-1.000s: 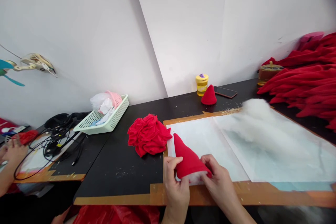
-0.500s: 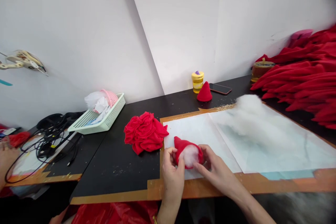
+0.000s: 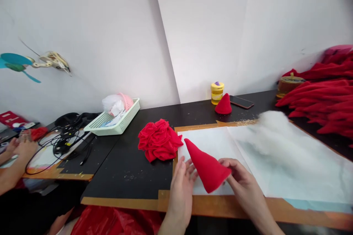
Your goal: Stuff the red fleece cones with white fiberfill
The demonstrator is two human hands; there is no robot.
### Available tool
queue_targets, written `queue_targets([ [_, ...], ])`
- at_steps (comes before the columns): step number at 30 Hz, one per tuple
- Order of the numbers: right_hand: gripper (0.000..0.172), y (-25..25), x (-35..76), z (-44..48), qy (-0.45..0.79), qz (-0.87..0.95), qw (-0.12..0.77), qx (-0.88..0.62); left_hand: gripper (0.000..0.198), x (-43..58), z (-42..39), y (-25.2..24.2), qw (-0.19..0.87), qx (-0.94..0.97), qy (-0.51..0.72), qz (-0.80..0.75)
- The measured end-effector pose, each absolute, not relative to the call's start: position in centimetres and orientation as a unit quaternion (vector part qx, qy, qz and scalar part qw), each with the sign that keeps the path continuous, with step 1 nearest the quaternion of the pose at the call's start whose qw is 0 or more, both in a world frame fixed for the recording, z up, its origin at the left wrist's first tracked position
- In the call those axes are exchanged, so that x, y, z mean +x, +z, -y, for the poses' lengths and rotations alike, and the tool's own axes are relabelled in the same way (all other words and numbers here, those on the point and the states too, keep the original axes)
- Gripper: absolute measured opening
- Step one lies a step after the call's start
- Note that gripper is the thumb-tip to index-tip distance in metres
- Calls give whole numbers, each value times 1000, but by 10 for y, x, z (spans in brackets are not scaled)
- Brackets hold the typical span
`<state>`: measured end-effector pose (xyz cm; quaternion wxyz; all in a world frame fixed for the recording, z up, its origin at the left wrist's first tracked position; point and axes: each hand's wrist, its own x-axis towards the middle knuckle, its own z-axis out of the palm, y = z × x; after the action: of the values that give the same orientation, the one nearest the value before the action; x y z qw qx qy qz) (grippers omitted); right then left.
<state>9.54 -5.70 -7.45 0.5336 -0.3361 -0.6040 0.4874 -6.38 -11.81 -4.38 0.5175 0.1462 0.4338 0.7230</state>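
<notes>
A red felt cone is tilted over the white paper, its tip pointing up and left and its stuffed opening out of sight. My right hand grips the cone's wide end at the right. On the other side, my left hand is open beside the cone, palm facing it and fingers apart. White stuffing lies in a fluffy heap on the paper to the right. A crumpled bunch of red felt pieces rests to the left of the paper. Another red cone stands at the back.
Behind are a yellow-lidded jar, a phone and an amber jar. Red felt pieces are piled at right. Leftward sit a pale green basket, black cables and another person's hands.
The cone has been turned so its stuffed opening no longer shows. My left hand has let go and opened; my right hand keeps its grip. The camera view has shifted left.
</notes>
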Motion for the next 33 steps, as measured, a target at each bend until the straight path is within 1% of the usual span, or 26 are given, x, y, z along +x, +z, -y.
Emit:
queue_targets([
  [2, 8, -73, 91, 60, 406, 642, 570, -312, 63, -57, 112, -36, 581, 146, 705, -379],
  [3, 10, -72, 89, 61, 363, 671, 572, -301, 62, -53, 109, -33, 592, 145, 702, -368],
  [6, 28, -67, 91, 66, 275, 755, 530, -273, 58, -49, 104, -30, 572, 113, 711, -393],
  [8, 39, -61, 99, 71, 257, 787, 491, -272, 57, -50, 102, -31, 548, 100, 718, -418],
  [11, 54, -50, 110, 78, 240, 809, 455, -286, 59, -54, 101, -35, 520, 119, 727, -432],
  [13, 59, -46, 108, 80, 224, 820, 446, -279, 59, -55, 102, -36, 512, 144, 726, -437],
  [15, 51, -48, 99, 78, 211, 822, 460, -261, 60, -51, 103, -37, 515, 172, 712, -445],
  [17, 37, -54, 88, 73, 213, 800, 500, -256, 60, -45, 106, -38, 516, 214, 689, -463],
  [20, 18, -66, 75, 67, 259, 736, 558, -283, 56, -28, 109, -42, 474, 288, 658, -510],
  [21, 15, -70, 73, 66, 280, 714, 571, -292, 55, -22, 110, -44, 458, 303, 650, -525],
  [24, 12, -78, 75, 65, 363, 650, 584, -323, 60, -5, 110, -45, 435, 313, 636, -555],
  [27, 8, -76, 83, 66, 428, 598, 567, -372, 68, 5, 112, -41, 435, 310, 631, -563],
  [30, 13, -67, 89, 66, 414, 611, 540, -405, 65, 7, 115, -36, 428, 314, 635, -561],
  [33, 11, -61, 86, 66, 383, 634, 522, -424, 57, 6, 115, -37, 438, 292, 649, -549],
])
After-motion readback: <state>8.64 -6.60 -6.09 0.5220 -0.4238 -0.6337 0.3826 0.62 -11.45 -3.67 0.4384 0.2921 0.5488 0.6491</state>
